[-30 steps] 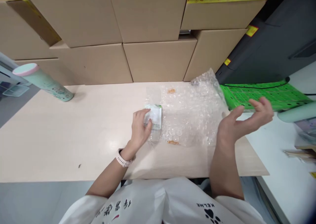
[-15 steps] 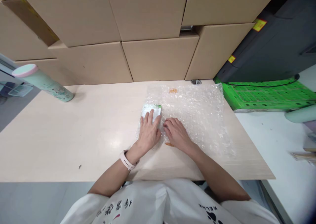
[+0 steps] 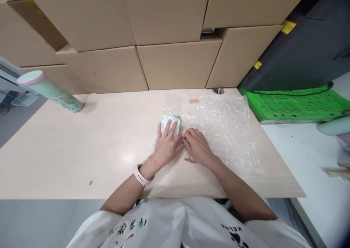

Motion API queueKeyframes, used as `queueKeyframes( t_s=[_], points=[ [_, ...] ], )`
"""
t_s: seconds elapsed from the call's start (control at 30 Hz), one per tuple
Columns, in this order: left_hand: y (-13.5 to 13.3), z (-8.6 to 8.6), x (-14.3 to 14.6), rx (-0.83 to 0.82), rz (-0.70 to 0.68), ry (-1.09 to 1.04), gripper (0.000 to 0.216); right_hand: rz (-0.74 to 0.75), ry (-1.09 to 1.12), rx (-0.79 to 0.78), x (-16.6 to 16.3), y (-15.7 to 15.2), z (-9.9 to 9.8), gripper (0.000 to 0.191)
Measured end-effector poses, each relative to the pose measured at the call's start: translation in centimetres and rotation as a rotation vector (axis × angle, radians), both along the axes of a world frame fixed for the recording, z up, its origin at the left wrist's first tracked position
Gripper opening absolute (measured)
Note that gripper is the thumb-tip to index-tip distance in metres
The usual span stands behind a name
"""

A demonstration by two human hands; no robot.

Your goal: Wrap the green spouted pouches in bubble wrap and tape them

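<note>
A sheet of bubble wrap (image 3: 224, 131) lies spread on the pale wooden table, with orange marks at its far and near edges. On its left part rests a small white and green packet (image 3: 175, 120), partly hidden by my fingers. My left hand (image 3: 167, 143) lies over the packet, fingers spread, thumb stretched toward the right hand. Just right of the packet, my right hand (image 3: 197, 145) has its fingers curled and pinched together at the bubble wrap. Whatever is between those fingertips is mostly hidden; they appear to press on the wrap.
Stacked cardboard boxes (image 3: 177, 67) line the back of the table (image 3: 68, 142). A mint-green tumbler (image 3: 54, 93) with a pink rim stands at the far left. To the right are a green plastic crate (image 3: 298, 107), a dark case (image 3: 300, 51) and a lower white surface (image 3: 306, 153).
My left hand's fingers have spread wider, and its thumb has moved right, closer to the right hand. The right hand stays nearly in place. The whole view has shifted slightly.
</note>
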State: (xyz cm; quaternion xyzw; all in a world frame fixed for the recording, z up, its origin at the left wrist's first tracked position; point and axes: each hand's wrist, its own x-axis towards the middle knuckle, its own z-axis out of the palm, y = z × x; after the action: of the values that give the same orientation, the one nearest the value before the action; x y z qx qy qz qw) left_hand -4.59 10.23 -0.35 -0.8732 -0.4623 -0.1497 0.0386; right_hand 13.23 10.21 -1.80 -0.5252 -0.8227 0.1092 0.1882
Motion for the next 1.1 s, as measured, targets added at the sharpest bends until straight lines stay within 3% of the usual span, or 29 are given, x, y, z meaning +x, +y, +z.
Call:
queueKeyframes(
  t_s=[0.17,0.33,0.47,0.6,0.7,0.77,0.83,0.93,1.0,1.1],
  points=[
    [0.1,0.6,0.3,0.093,0.169,-0.029,0.022,0.007,0.004,-0.003,0.1,-0.1,0.4,0.013],
    [1.5,2.3,-3.0,0.138,0.413,-0.159,0.024,-0.024,-0.018,-0.062,1.3,0.0,1.3,0.020],
    [2.8,2.0,-6.0,-0.006,0.578,-0.227,0.031,-0.136,-0.088,-0.097,3.7,0.8,1.5,0.031],
    [3.2,1.2,-6.9,-0.245,0.580,-0.238,0.034,-0.304,-0.161,-0.049,5.3,1.3,1.3,0.036],
    [3.2,1.1,-6.5,-0.278,0.579,-0.226,0.039,-0.313,-0.042,0.028,4.6,1.0,1.3,0.030],
    [3.2,1.2,-6.4,-0.258,0.637,-0.268,0.045,-0.224,0.153,0.008,3.3,0.5,1.4,0.026],
    [3.5,1.1,-6.7,-0.299,0.698,-0.397,0.049,-0.116,0.395,-0.111,1.7,0.0,1.4,0.021],
    [4.2,0.5,-7.5,-0.440,0.736,-0.734,0.051,-0.037,0.755,-0.459,-0.9,0.1,1.2,0.029],
    [4.6,0.0,-7.9,-0.495,0.751,-0.958,0.052,-0.083,0.945,-0.694,-2.5,0.8,1.2,0.040],
    [4.9,-0.3,-7.8,-0.534,0.755,-1.125,0.055,-0.256,1.127,-0.853,-4.2,2.3,1.3,0.044]
  ],
)
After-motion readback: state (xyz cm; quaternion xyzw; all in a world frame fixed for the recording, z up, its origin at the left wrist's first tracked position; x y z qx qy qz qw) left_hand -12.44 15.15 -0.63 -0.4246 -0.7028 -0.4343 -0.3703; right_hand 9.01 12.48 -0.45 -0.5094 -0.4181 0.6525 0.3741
